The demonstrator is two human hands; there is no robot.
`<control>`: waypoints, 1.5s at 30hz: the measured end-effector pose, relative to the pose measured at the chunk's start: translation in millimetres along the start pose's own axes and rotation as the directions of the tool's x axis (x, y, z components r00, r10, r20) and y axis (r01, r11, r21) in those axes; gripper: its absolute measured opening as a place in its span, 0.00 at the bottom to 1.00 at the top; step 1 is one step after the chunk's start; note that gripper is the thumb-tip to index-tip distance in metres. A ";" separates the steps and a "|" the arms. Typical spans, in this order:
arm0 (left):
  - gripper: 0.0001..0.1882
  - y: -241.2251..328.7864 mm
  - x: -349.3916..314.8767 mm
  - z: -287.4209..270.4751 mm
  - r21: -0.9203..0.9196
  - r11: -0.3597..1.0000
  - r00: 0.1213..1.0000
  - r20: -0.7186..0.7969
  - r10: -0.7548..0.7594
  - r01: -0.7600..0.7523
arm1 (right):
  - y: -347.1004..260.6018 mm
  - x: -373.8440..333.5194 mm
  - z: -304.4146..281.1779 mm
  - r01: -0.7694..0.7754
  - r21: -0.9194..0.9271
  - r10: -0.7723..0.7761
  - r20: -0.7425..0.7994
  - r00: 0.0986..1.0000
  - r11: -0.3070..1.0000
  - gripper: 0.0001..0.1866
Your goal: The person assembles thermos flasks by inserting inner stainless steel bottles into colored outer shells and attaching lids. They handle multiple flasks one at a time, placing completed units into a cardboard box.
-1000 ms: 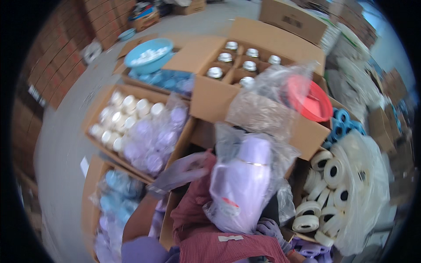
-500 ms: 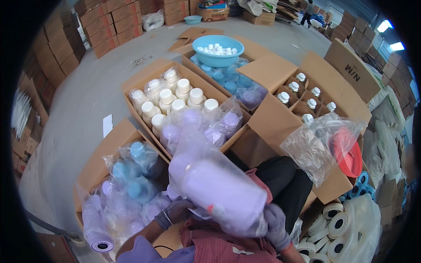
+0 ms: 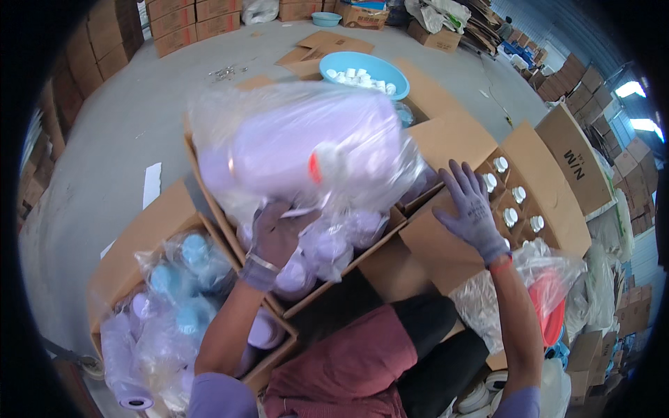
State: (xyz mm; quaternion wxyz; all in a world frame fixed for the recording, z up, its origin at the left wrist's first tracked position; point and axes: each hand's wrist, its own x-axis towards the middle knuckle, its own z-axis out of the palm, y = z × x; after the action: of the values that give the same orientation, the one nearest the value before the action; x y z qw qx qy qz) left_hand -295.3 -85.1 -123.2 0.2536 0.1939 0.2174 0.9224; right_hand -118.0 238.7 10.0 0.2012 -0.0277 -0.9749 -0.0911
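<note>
A large purple flask (image 3: 313,143), wrapped in a clear plastic bag and lying nearly on its side, hangs over the middle cardboard box (image 3: 352,263). My gloved left hand (image 3: 273,240) is closed at its lower edge, near the handle; motion blurs the grip. To the right, my gloved right hand (image 3: 465,209) holds nothing, its fingers spread above a box flap. Under the raised flask, bagged purple flasks (image 3: 327,251) stand in the box, and the flask hides most of what is behind them.
At the left, an open box (image 3: 150,226) holds bagged blue and purple flasks. A blue basin (image 3: 398,78) of white caps sits on the far box. Right of me are a divided box with capped bottles (image 3: 511,217), crumpled clear plastic (image 3: 481,306) and a red basin (image 3: 550,296).
The purple flask has moved away from my lap, up over the middle box. My right hand has let go of it and opened to the right. My left hand has moved forward with it.
</note>
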 end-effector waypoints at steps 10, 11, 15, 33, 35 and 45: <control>0.13 -192.1 285.2 40.9 0.164 0.977 0.988 -0.105 -0.117 0.133 | 37.8 27.7 69.9 -0.056 0.249 0.006 0.198 0.980 0.967 0.11; 0.14 -226.0 308.8 36.3 0.181 0.972 0.986 -0.108 -0.130 0.148 | 37.8 28.8 67.9 -0.061 0.246 0.009 0.204 0.979 0.967 0.11; 0.20 -329.7 367.1 24.9 0.759 0.583 0.906 -0.021 -0.423 0.290 | 37.7 30.6 61.5 -0.095 0.283 0.028 0.232 0.972 0.954 0.10; 0.41 -286.4 342.6 -66.6 0.681 -0.679 0.765 -0.275 -0.583 -0.273 | 36.6 33.7 56.2 -0.128 0.345 0.060 0.201 0.978 0.930 0.12; 0.48 -271.5 360.9 -36.5 0.688 -0.658 0.690 -0.315 -0.651 -0.307 | 38.4 28.6 61.9 -0.108 0.329 0.067 0.134 0.989 0.938 0.12; 0.34 -43.5 232.9 207.7 0.226 -0.355 0.365 0.842 -0.397 -0.907 | 36.9 11.8 58.7 -0.272 0.811 0.559 -0.080 0.826 0.518 0.35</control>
State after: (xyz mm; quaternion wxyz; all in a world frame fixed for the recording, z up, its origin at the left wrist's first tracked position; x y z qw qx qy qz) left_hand -366.9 140.2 85.1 -0.2834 0.7399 0.5843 0.1756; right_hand -148.3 286.2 -32.1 0.3698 -0.1592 -0.8317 0.3823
